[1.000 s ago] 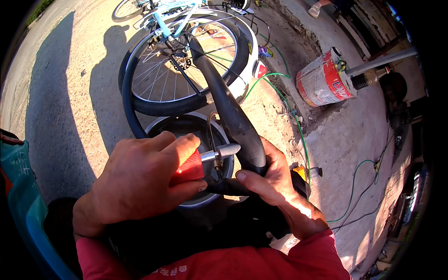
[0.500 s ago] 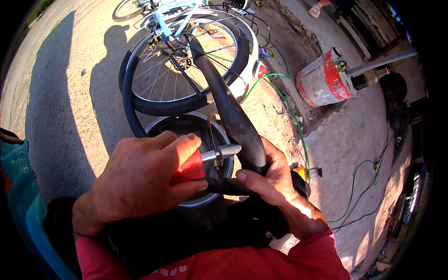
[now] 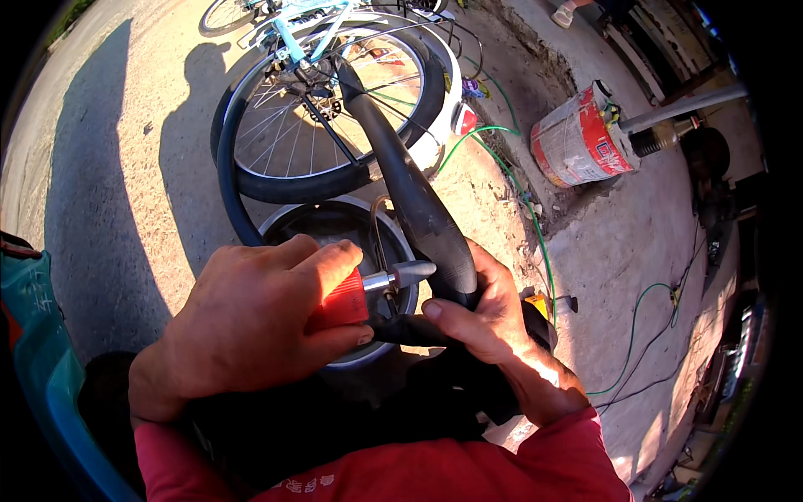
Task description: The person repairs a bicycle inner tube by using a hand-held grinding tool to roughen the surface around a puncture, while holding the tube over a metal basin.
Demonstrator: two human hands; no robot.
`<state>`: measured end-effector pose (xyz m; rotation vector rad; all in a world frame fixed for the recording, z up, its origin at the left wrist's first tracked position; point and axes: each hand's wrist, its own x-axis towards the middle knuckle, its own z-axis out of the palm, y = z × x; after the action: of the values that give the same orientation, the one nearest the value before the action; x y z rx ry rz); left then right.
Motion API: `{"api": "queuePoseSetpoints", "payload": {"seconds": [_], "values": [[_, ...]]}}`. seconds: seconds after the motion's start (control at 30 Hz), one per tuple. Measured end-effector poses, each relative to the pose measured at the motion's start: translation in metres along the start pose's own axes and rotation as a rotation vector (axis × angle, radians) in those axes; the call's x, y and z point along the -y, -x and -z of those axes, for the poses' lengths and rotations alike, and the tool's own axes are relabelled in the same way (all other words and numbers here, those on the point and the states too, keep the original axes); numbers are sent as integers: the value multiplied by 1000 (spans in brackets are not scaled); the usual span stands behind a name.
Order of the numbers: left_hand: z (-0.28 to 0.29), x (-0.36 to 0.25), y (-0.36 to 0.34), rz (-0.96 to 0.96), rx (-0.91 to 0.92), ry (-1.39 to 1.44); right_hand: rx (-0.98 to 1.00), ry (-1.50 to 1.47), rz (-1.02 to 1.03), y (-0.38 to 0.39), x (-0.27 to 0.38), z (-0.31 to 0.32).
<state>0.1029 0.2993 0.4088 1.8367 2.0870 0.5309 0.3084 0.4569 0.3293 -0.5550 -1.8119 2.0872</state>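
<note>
My left hand (image 3: 251,322) is closed around a red handheld tool (image 3: 345,301) with a metal shaft and a grey, cone-shaped tip (image 3: 413,273). That tip points right and reaches the side of a swollen black inner tube (image 3: 410,201), right by my other hand; whether it touches cannot be made out. With thumb and fingers my right hand (image 3: 485,314) grips the tube at its near bend. From there the tube runs up to a bicycle wheel (image 3: 314,192) and loops down its left side. Part of the tube also passes beneath my hands.
Under my hands stands a round basin (image 3: 280,219). A light blue bicycle frame (image 3: 288,38) lies beyond it. To the right are a red and white bucket (image 3: 577,146) and a green hose (image 3: 535,222). A teal object (image 3: 33,335) stands at the left edge.
Hardly anything differs. The tool's tip has shifted very slightly to the right, and both hands keep their grip.
</note>
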Motion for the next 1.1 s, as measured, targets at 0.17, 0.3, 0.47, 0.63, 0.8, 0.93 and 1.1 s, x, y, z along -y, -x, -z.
{"api": "queuePoseSetpoints", "payload": {"seconds": [0.17, 0.3, 0.47, 0.63, 0.8, 0.93, 1.1], "values": [[0, 0, -1, -5, -47, 12, 6, 11, -52, 2, 2, 2], [1, -2, 1, -21, 22, -14, -8, 16, -5, -1, 1, -1], [1, 0, -1, 3, 17, 4, -21, 43, -27, 0, 0, 1], [0, 0, 0, -15, -16, 5, -15, 42, 0, 0, 0, 1], [0, 0, 1, -32, 30, 10, -24, 18, -4, 0, -1, -1], [1, 1, -1, -5, 5, 14, -21, 16, -42, 1, -2, 1], [0, -1, -1, -45, 56, -1, -19, -12, -35, 1, 1, 0]]}}
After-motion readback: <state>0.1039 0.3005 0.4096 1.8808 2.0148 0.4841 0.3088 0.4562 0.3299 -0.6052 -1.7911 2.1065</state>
